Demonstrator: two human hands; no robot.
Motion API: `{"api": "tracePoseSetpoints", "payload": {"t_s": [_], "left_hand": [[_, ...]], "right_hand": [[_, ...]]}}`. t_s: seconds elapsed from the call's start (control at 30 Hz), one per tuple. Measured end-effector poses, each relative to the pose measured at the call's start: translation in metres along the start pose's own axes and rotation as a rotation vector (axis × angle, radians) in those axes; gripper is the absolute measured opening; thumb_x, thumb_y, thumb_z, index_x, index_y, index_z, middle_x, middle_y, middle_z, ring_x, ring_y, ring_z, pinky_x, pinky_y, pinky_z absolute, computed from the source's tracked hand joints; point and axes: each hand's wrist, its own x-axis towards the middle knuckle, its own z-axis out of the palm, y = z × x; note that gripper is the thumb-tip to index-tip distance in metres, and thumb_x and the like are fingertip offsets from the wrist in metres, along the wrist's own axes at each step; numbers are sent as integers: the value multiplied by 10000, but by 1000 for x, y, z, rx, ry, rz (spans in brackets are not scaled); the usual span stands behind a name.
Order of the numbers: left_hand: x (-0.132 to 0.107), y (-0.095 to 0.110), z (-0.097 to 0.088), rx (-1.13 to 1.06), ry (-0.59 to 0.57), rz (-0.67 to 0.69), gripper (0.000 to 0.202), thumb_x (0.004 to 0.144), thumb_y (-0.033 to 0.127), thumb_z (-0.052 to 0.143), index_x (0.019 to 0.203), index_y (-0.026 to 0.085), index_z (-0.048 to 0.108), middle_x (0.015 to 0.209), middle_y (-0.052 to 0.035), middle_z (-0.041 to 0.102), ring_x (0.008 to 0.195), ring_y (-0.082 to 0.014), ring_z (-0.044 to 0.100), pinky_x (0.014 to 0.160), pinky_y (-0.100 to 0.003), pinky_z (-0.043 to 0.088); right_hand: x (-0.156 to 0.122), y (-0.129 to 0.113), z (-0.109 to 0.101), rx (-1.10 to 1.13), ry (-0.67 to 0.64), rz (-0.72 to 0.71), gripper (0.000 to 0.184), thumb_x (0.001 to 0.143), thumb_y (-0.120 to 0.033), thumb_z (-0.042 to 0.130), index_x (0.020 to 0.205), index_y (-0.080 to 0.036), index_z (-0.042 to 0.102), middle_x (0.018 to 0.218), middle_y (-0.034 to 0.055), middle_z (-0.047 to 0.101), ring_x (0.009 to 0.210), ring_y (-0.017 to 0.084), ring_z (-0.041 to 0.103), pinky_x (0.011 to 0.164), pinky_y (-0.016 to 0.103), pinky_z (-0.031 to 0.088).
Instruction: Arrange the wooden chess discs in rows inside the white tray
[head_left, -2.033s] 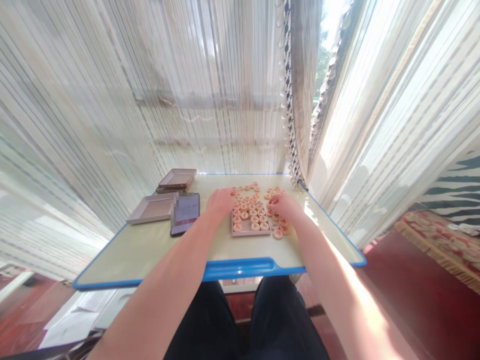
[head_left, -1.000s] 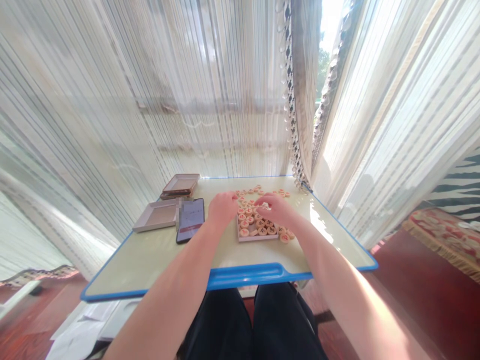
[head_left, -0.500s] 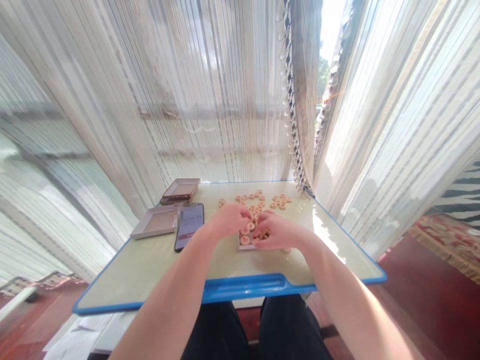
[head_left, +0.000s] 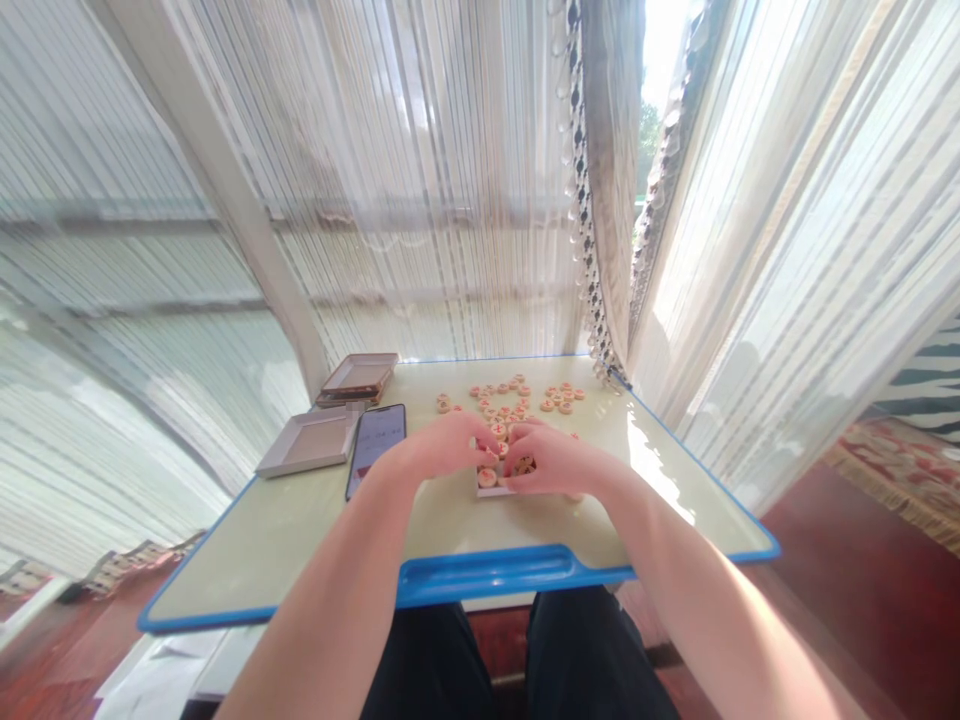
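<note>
A small shallow tray (head_left: 484, 490) of round wooden chess pieces (head_left: 488, 477) with red marks sits mid-table. My left hand (head_left: 448, 445) rests at the tray's left side, fingers curled onto the pieces. My right hand (head_left: 551, 463) covers the tray's right part, fingertips pinched down on a piece; what it grips is hard to make out. More loose pieces (head_left: 517, 393) lie scattered beyond the tray.
The pale table has a blue rim (head_left: 480, 575) with a groove at the front. A phone (head_left: 377, 440) lies left of my hands, next to an open box tray (head_left: 307, 443) and a second box (head_left: 358, 375) behind. Sheer curtains (head_left: 420, 180) hang around the table.
Both hands have drawn closer together over the tray, from its far edge toward its near part. The camera view has shifted slightly.
</note>
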Motion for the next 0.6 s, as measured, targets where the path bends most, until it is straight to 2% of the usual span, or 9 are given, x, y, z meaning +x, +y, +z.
{"api": "tracePoseSetpoints", "payload": {"t_s": [0.2, 0.37, 0.6], "left_hand": [[-7, 3, -1, -55, -63, -89, 190, 669, 338, 610, 774, 214, 710, 742, 23, 671, 679, -120, 569, 592, -202, 384], [-6, 2, 1, -27, -92, -34, 147, 667, 315, 629, 733, 217, 718, 726, 24, 673, 688, -121, 578, 656, -201, 404], [-3, -1, 0, -82, -162, 19, 159, 688, 229, 607, 757, 223, 751, 752, 10, 707, 702, -129, 600, 699, -204, 427]], "right_hand": [[2, -1, -1, -5, 13, -14, 96, 726, -284, 637, 705, -233, 716, 791, 26, 589, 903, 190, 545, 804, 294, 420], [4, -3, 0, 16, 42, -23, 88, 720, -273, 646, 691, -237, 720, 789, 18, 593, 869, 172, 558, 787, 281, 421], [3, -4, -7, 47, 148, 61, 85, 726, -284, 658, 702, -232, 721, 756, 13, 542, 836, 161, 531, 726, 265, 412]]}}
